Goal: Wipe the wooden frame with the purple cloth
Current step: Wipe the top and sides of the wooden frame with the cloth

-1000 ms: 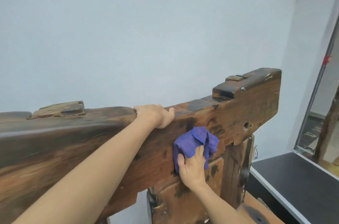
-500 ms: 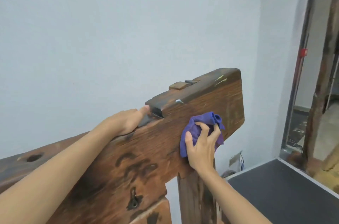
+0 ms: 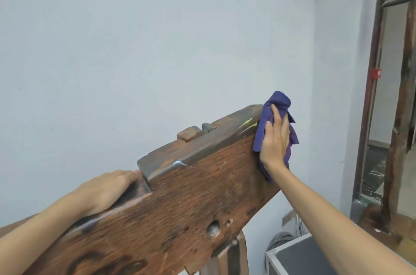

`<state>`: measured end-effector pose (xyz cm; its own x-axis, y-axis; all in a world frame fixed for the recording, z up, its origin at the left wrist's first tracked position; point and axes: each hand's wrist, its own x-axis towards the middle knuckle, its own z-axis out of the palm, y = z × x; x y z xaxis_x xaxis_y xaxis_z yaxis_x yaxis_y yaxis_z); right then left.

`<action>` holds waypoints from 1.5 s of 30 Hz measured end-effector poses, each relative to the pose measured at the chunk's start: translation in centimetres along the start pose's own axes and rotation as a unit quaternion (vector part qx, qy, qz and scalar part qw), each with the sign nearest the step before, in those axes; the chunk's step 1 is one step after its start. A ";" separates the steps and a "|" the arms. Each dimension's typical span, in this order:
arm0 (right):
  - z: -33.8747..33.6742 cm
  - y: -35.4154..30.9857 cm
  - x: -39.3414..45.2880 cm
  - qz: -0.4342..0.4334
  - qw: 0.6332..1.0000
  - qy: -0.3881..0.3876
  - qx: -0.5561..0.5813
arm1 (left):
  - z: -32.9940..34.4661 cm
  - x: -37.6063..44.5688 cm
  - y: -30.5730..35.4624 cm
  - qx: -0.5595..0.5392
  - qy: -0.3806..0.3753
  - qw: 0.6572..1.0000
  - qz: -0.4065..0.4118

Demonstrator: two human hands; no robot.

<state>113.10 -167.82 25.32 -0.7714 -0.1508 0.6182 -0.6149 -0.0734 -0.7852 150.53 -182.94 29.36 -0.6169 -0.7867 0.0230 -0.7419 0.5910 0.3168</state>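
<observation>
A heavy dark wooden frame [image 3: 191,202] runs from the lower left up to the right, its top beam ending in a cut end at the upper right. My right hand [image 3: 275,141] presses the crumpled purple cloth [image 3: 278,103] flat against that end face, fingers pointing up. The cloth hangs over the beam's end corner and below my palm. My left hand [image 3: 105,191] rests palm down on the beam's top edge, just behind a raised step in the wood. A wooden post [image 3: 229,259] supports the beam below.
A pale wall stands close behind the frame. A grey box [image 3: 299,259] with a metal edge sits at the lower right, with coiled cables [image 3: 281,238] behind it. A doorway with a dark frame [image 3: 373,76] and a rough wooden post [image 3: 403,117] lie to the right.
My right hand has carried the cloth from the beam's front face, up and right, onto its end face. My left hand slid right along the top edge. The view turned right.
</observation>
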 end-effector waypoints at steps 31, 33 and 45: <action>5.9 -16.0 -18.4 -0.407 0.888 -0.141 -0.161 | -0.7 -9.0 0.0 -0.074 0.181 0.978 0.072; 7.2 -17.6 -21.4 -0.408 0.888 -0.144 -0.152 | -1.6 -12.4 -2.3 -0.076 0.171 0.980 0.071; 9.9 -29.1 -34.7 -0.349 0.881 -0.243 -0.205 | -12.8 -29.5 -19.1 0.209 0.274 0.937 0.049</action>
<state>159.36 -170.19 26.39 -0.0819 -0.6223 0.7785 -0.9964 0.0324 -0.0789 186.28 -173.30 34.75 -0.5447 -0.6302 0.5532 -0.7976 0.5931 -0.1097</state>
